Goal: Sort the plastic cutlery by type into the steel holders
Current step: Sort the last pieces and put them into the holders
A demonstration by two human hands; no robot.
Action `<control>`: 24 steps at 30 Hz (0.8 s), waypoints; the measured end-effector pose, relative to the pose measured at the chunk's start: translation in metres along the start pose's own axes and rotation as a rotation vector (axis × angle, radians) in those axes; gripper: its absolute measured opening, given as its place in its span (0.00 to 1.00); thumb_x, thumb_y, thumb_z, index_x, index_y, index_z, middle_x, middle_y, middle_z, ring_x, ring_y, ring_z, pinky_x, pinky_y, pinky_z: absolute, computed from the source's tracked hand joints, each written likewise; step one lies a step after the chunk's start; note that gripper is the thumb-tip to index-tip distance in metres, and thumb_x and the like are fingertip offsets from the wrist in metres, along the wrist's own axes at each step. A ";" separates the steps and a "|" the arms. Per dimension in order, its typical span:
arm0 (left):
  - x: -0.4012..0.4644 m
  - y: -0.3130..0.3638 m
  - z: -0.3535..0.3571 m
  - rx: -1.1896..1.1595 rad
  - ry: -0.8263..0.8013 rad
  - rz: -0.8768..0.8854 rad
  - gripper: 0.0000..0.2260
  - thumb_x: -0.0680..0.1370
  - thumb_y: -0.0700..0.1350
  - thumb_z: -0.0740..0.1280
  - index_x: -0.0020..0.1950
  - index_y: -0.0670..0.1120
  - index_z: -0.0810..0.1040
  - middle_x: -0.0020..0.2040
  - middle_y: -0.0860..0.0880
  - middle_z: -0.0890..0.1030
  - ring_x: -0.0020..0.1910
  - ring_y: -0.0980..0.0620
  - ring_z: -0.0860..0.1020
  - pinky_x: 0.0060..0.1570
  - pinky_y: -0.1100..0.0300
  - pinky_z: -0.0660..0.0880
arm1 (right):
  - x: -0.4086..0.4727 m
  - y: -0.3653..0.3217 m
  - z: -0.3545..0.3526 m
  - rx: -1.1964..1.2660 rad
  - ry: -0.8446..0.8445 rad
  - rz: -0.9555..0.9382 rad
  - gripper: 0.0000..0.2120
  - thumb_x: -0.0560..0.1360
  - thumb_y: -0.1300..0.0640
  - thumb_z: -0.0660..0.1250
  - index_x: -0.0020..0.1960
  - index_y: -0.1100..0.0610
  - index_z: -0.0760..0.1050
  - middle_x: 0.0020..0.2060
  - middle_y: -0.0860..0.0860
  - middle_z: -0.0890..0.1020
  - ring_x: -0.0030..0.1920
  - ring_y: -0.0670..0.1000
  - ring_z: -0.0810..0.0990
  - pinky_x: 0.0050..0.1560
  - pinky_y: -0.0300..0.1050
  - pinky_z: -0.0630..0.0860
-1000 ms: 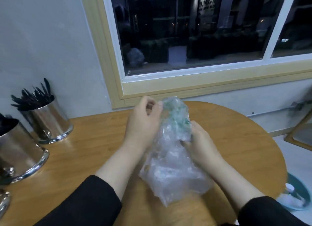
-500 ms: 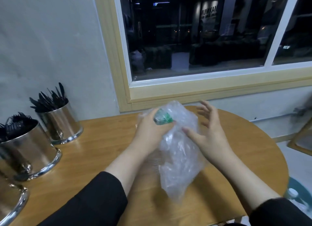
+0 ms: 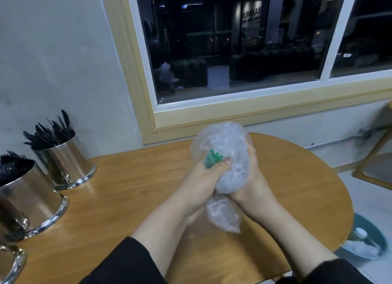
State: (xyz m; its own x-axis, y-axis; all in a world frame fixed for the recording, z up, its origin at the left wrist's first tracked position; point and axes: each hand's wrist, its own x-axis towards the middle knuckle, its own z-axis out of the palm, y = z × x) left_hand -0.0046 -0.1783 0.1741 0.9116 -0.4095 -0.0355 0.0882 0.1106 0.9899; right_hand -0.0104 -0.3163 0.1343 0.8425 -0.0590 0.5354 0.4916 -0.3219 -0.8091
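Fingers (image 3: 222,167) of your left hand (image 3: 203,181) curl round the clear plastic bag (image 3: 224,156), with the thumb pressing on a green patch (image 3: 212,159) inside it. Your right hand (image 3: 252,181) wraps the other side of the bag, its fingers hidden behind the plastic. Both hands squeeze the bag between them, above the middle of the worktop (image 3: 127,190). The bag's loose tail hangs down between your wrists.

Black plastic cutlery (image 3: 49,131) stands in a steel holder (image 3: 65,162) at ten o'clock from your hands, near the wall. A second steel holder (image 3: 29,201) with more black cutlery (image 3: 12,164) sits at nine o'clock. Part of a third holder (image 3: 10,264) shows at eight o'clock, at the picture's edge.

Bare wood lies between your hands and the holders. At three o'clock the worktop's round edge curves away, and a blue bowl (image 3: 369,241) sits on the floor beyond it.
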 end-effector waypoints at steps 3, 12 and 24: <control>0.001 0.012 0.000 0.487 0.111 0.075 0.08 0.79 0.53 0.70 0.56 0.53 0.81 0.49 0.51 0.86 0.49 0.52 0.85 0.54 0.51 0.81 | 0.002 0.007 -0.009 -0.147 0.081 0.032 0.25 0.71 0.52 0.77 0.61 0.37 0.70 0.51 0.23 0.76 0.53 0.32 0.78 0.51 0.36 0.76; 0.026 -0.012 0.010 0.113 0.006 0.103 0.32 0.71 0.53 0.77 0.72 0.58 0.69 0.65 0.51 0.82 0.63 0.51 0.82 0.66 0.47 0.77 | 0.013 0.025 -0.032 -0.371 -0.046 -0.235 0.15 0.72 0.62 0.70 0.52 0.44 0.76 0.47 0.38 0.76 0.49 0.43 0.76 0.50 0.39 0.72; 0.093 -0.054 0.138 -0.078 0.133 0.293 0.16 0.78 0.35 0.71 0.57 0.55 0.76 0.48 0.54 0.86 0.48 0.53 0.85 0.49 0.53 0.82 | -0.066 0.053 -0.109 0.808 0.306 0.565 0.21 0.84 0.46 0.59 0.72 0.55 0.71 0.63 0.53 0.82 0.63 0.51 0.81 0.62 0.46 0.78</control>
State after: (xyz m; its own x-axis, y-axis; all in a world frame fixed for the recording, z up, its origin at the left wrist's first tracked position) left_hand 0.0198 -0.3474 0.1362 0.9468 -0.2285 0.2268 -0.1600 0.2773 0.9474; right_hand -0.0636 -0.4322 0.0828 0.9601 -0.2786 -0.0258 0.1379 0.5515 -0.8227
